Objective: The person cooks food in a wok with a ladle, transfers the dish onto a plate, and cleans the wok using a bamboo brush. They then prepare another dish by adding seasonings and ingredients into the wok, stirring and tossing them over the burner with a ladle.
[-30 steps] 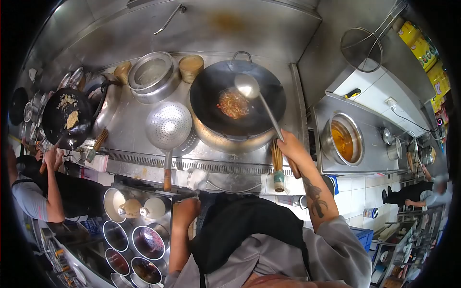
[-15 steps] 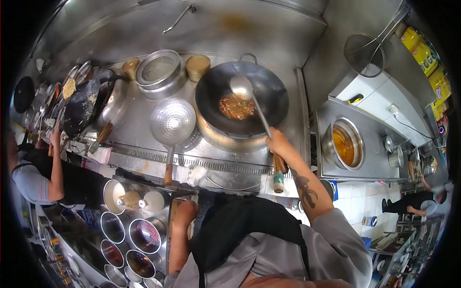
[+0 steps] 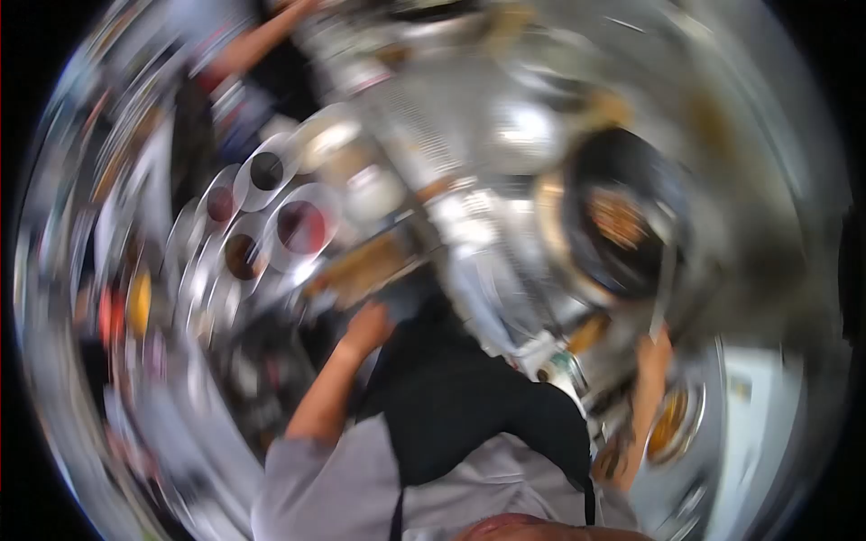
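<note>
My right hand (image 3: 656, 350) grips the end of a long-handled ladle (image 3: 666, 281), whose handle reaches over a black wok (image 3: 603, 155). Reddish-brown chopped food (image 3: 615, 218) lies in the wok; the ladle's bowl is lost in the blur. My left hand (image 3: 368, 327), closed in a fist, is beside my black apron, apart from the wok. Nothing shows in that fist. Nearest to it is a brown board-like edge (image 3: 368, 263) by several metal pots, one with red contents (image 3: 302, 225).
A shiny skimmer (image 3: 525, 135) rests on the steel stove left of the wok. At lower right is a metal bowl with orange liquid (image 3: 669, 424). Another person's arm (image 3: 262, 41) shows at the upper left. Much of the view is smeared.
The camera view has swung round, so the wok now appears farther right and the pots higher, with heavy blur. My right hand still grips the ladle; my left stays closed.
</note>
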A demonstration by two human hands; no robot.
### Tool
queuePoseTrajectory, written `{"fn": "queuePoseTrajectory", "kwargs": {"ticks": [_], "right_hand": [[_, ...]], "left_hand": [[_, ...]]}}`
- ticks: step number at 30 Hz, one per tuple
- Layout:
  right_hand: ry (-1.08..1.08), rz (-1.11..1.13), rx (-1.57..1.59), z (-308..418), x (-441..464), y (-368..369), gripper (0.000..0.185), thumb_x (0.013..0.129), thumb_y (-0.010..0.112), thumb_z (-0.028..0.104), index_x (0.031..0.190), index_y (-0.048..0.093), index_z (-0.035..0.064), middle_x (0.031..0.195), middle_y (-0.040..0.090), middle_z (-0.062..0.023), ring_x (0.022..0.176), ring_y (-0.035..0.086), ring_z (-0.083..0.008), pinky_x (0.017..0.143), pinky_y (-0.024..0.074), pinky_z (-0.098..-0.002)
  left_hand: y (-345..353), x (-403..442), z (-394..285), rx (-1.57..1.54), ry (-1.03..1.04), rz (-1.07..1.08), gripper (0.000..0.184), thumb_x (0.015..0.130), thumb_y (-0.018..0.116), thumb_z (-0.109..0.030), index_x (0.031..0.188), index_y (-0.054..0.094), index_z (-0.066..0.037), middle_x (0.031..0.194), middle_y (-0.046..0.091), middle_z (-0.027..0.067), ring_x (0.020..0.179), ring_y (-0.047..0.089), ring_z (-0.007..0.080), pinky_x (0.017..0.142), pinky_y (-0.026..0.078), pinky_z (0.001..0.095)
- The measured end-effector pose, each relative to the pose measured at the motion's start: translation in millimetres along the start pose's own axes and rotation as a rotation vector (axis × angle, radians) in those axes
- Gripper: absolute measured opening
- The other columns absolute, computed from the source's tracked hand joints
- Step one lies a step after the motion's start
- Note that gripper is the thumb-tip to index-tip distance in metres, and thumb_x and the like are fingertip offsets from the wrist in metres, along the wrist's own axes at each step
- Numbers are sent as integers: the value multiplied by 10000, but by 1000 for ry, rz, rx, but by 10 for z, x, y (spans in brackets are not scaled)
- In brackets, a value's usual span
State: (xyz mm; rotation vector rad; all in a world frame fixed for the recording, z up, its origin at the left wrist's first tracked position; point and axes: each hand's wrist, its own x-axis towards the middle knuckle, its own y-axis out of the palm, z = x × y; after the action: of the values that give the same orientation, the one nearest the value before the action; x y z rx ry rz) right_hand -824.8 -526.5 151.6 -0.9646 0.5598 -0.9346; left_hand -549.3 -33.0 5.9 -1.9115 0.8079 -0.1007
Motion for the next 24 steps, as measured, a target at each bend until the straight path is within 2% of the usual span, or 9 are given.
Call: {"fn": "queuePoseTrajectory", "kwargs": {"ticks": [1, 2, 3, 9, 11, 13, 15, 18, 24], "right_hand": [[75, 78, -66, 146, -47, -46, 452, 829, 554, 97, 1264, 518, -17, 1017, 650, -255, 952, 621, -406, 838, 483, -454], [-191, -47, -276, -581, 201, 173, 453, 829, 542, 84, 1262, 503, -45, 1104, 614, -278, 1028, 588, -427, 888, 460, -449], [-182, 63, -212, -340, 131, 102, 461, 838, 524, 84, 1274, 480, -59, 1183, 571, -295, 1089, 556, -439, 926, 442, -449], [-199, 196, -492, -232, 343, 187, 491, 841, 507, 43, 1314, 424, -61, 1191, 548, -324, 1107, 549, -444, 932, 438, -440], [-204, 226, -448, -467, 590, 204, 494, 832, 518, 25, 1309, 427, -66, 1166, 561, -325, 1076, 569, -437, 916, 446, -440], [-97, 267, -360, -561, 967, 245, 482, 818, 537, 5, 1280, 442, -91, 1093, 595, -305, 967, 607, -407, 841, 481, -430], [-12, 291, -250, -372, 1057, 246, 331, 837, 534, 20, 1151, 472, -66, 917, 575, -221, 762, 581, -321, 672, 465, -387], [22, 244, -77, -207, 1147, 115, 92, 918, 487, 95, 838, 519, 64, 550, 443, -24, 388, 431, -141, 341, 337, -295], [240, 208, 136, 527, 323, 152, 105, 918, 520, 154, 849, 532, 76, 619, 482, -13, 475, 458, -118, 422, 372, -259]], "left_hand": [[225, -186, 210, -18, -11, -116, 235, 797, 608, -184, 963, 601, -17, 931, 603, 238, 893, 604, 424, 788, 505, 499], [359, -431, 314, -33, -121, -175, 215, 801, 600, -183, 943, 606, -22, 925, 607, 231, 877, 608, 424, 775, 506, 504], [532, -680, 502, -47, -179, -237, 194, 798, 593, -181, 910, 615, -24, 917, 609, 231, 872, 610, 417, 770, 504, 505], [1329, -2400, 1154, -264, -847, -417, 235, 784, 605, -203, 905, 657, -9, 923, 651, 256, 891, 640, 403, 813, 506, 488], [1880, -2973, 1562, -505, -1096, -594, 194, 776, 613, -184, 872, 665, -24, 849, 671, 213, 836, 671, 323, 753, 528, 446], [2336, -3552, 1838, -1202, -1419, -729, 198, 770, 633, -175, 926, 666, -59, 803, 665, 115, 741, 656, 224, 618, 515, 425], [2525, -4094, 1805, -1609, -1406, -1093, 211, 779, 628, -167, 977, 649, -99, 766, 622, 32, 665, 604, 154, 522, 462, 355], [2480, -4590, 1733, -1567, -1555, -1270, 155, 844, 597, -193, 974, 621, -113, 768, 603, 16, 643, 589, 152, 518, 439, 291], [2705, -4884, 2628, -1789, -1533, -1445, 187, 943, 521, -238, 916, 600, -70, 773, 607, 52, 668, 608, 177, 557, 496, 334]]}}
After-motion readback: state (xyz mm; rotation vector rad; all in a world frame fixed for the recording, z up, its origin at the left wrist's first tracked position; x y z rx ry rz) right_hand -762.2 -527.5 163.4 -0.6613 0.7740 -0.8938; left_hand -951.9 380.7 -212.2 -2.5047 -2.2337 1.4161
